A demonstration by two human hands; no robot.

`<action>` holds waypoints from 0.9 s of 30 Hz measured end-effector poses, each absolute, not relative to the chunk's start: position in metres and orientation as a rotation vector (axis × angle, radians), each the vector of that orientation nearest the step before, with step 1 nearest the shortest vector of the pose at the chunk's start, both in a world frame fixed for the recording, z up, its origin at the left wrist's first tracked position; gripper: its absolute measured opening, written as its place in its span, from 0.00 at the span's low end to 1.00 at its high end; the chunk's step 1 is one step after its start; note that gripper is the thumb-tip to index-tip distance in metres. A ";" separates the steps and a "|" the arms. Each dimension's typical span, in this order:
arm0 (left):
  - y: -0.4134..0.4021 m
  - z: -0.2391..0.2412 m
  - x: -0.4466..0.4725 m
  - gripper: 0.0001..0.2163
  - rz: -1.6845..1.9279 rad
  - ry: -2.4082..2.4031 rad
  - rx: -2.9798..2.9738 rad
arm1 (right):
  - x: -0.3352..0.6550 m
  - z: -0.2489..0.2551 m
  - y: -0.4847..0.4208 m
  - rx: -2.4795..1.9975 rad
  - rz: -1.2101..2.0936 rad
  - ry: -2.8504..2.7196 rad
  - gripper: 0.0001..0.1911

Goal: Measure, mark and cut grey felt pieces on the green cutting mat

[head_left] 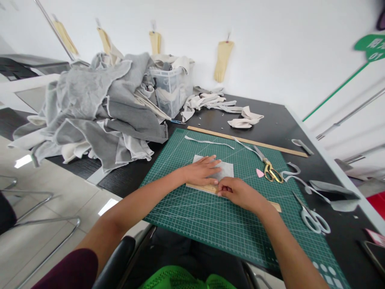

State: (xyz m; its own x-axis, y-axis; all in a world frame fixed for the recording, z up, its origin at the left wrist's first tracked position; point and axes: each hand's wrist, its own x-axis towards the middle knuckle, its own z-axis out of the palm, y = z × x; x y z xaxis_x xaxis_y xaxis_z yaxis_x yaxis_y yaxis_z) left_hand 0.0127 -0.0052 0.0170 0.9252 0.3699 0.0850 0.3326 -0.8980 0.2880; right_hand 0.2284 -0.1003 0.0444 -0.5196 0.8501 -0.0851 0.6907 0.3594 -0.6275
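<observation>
A small grey fabric piece [227, 170] lies on the green gridded cutting mat [186, 216]. Flat on top of it rests my left hand [203, 170], fingers spread. A short wooden ruler [275, 206] runs along the near edge of the fabric, partly hidden beneath my hands and right forearm. My right hand [236, 192] is at the fabric's near right edge, thumb and fingers pinched together at the ruler. Whatever is between those fingertips is too small to make out. To the right on the mat lie gold-handled scissors [270, 170] and a pink chalk-like piece [260, 173].
A long wooden ruler [249, 141] crosses the mat's far side, near thin fabric strips [209, 141]. White-handled scissors [314, 220] lie at right. A large grey fabric heap [90, 100] and a clear plastic bin [173, 88] stand at back left. Cream fabric scraps [245, 118] lie behind.
</observation>
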 end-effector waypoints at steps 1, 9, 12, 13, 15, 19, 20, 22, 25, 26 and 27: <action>-0.004 0.014 0.012 0.32 0.170 0.551 2.828 | 0.228 0.044 -0.100 -1.380 0.894 -2.377 0.04; 0.015 0.001 0.008 0.31 0.166 0.639 2.868 | 0.229 0.043 -0.099 -1.386 0.919 -2.369 0.04; 0.028 0.000 -0.001 0.30 0.183 0.728 2.848 | 0.229 0.042 -0.099 -1.376 0.931 -2.362 0.04; 0.033 -0.001 -0.004 0.29 0.184 0.763 2.844 | 0.229 0.041 -0.099 -1.375 0.935 -2.360 0.04; 0.044 -0.003 -0.012 0.27 0.219 0.874 2.835 | 0.229 0.041 -0.099 -1.378 0.939 -2.355 0.04; 0.060 -0.008 -0.023 0.28 0.406 1.278 2.726 | 0.229 0.042 -0.099 -1.373 0.945 -2.358 0.04; 0.061 -0.008 -0.025 0.27 0.473 1.368 2.693 | 0.229 0.042 -0.099 -1.372 0.946 -2.361 0.04; 0.061 -0.006 -0.026 0.26 0.616 1.486 2.639 | 0.229 0.042 -0.099 -1.373 0.945 -2.366 0.04; 0.054 0.002 -0.022 0.24 0.786 1.447 2.622 | 0.229 0.042 -0.099 -1.370 0.950 -2.362 0.04; 0.051 0.005 -0.019 0.24 0.814 1.380 2.632 | 0.229 0.042 -0.099 -1.368 0.954 -2.357 0.04; 0.048 0.007 -0.016 0.23 0.825 1.293 2.645 | 0.229 0.042 -0.099 -1.368 0.958 -2.353 0.04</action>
